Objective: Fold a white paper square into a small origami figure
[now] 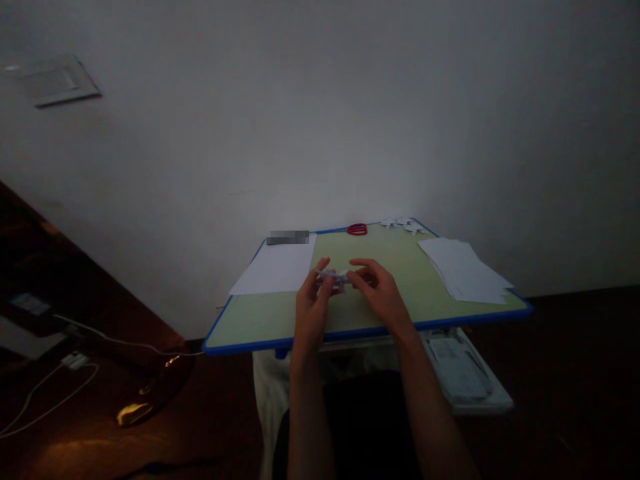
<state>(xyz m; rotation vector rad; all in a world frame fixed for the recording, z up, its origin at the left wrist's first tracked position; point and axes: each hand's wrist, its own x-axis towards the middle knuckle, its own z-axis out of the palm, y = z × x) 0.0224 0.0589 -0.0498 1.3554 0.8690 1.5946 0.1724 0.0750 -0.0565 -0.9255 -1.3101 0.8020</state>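
Note:
Above the middle of the green table (270, 320), a small folded paper (341, 277) is held between my two hands. The thumb and fingers of my left hand (311, 307) pinch its left side. On the other side, my right hand (380, 290) has its thumb and index finger closed on the right end. The paper is white with several points sticking out; its exact shape is too small and dim to make out.
A white sheet (275, 270) lies at left with a dark, partly blurred-out object (287, 239) at its top. Red-handled scissors (357, 229) and several folded paper shapes (414, 228) sit along the back edge. Stacked paper (465, 270) lies at right. Below is an open drawer (480, 407).

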